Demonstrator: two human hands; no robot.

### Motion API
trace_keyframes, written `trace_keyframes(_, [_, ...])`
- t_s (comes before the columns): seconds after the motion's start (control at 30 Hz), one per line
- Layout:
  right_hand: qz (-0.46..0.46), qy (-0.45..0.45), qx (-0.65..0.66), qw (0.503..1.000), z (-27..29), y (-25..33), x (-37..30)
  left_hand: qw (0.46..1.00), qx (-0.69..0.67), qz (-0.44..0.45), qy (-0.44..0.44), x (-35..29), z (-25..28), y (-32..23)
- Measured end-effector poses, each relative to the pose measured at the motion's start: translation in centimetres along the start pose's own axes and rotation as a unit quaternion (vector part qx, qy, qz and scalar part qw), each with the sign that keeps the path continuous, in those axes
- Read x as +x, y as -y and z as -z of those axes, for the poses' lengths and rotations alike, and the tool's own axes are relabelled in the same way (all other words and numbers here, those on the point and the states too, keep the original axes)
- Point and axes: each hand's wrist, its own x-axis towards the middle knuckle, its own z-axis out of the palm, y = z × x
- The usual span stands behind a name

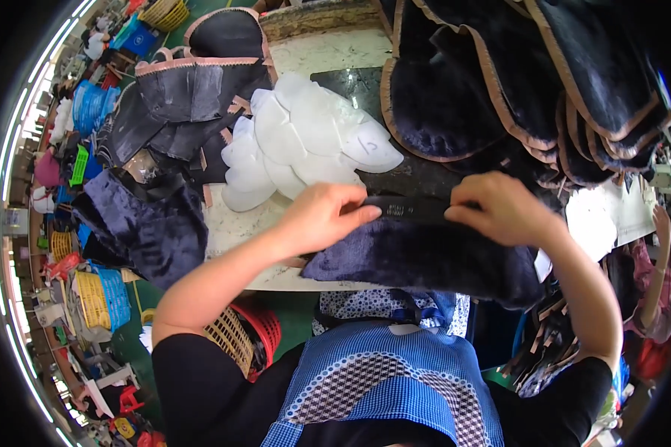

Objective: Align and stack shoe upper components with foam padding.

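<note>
While both hands, left [322, 218] and right [497, 208], pinch its ends, the black strip [408, 207] spans between them.

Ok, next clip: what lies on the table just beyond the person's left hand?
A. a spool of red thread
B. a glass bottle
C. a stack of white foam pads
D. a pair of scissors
C: a fanned stack of white foam pads lies on the table just past the left hand, which with the right hand grips a black strip over dark blue plush fabric.
</note>
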Motion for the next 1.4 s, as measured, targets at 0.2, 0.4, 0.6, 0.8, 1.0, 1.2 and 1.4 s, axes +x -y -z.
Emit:
trace_keyframes(0.2, [-0.022,-0.081,-0.054,0.995,-3.3,0.5,-0.3,0.992,-0.017,-0.039,-0.115,-0.8,-2.2,1.7])
trace_keyframes(0.4, [-0.037,-0.084,-0.004,0.996,-3.0,0.0,-0.5,0.99,0.01,-0.048,-0.136,0.0,-2.3,1.4])
trace_keyframes(0.6, [-0.062,-0.072,0.005,0.995,-3.0,-0.2,0.2,0.988,0.012,-0.044,-0.147,0.2,-2.5,1.7])
trace_keyframes(0.8, [-0.097,-0.037,-0.05,0.993,-2.9,0.1,1.0,0.988,0.034,-0.016,-0.149,0.8,-2.7,1.5])
trace_keyframes(1.0, [-0.031,-0.105,0.001,0.994,-3.7,2.0,4.5,0.982,0.077,-0.014,-0.171,0.9,-3.2,1.0])
trace_keyframes(1.2, [0.055,-0.106,0.069,0.99,-3.8,2.9,4.5,0.96,0.01,-0.084,-0.267,-1.7,-4.1,1.2])
trace_keyframes(1.4, [0.074,-0.119,0.072,0.987,-3.5,3.4,3.8,0.947,-0.214,-0.103,-0.217,-2.2,-4.6,1.3])
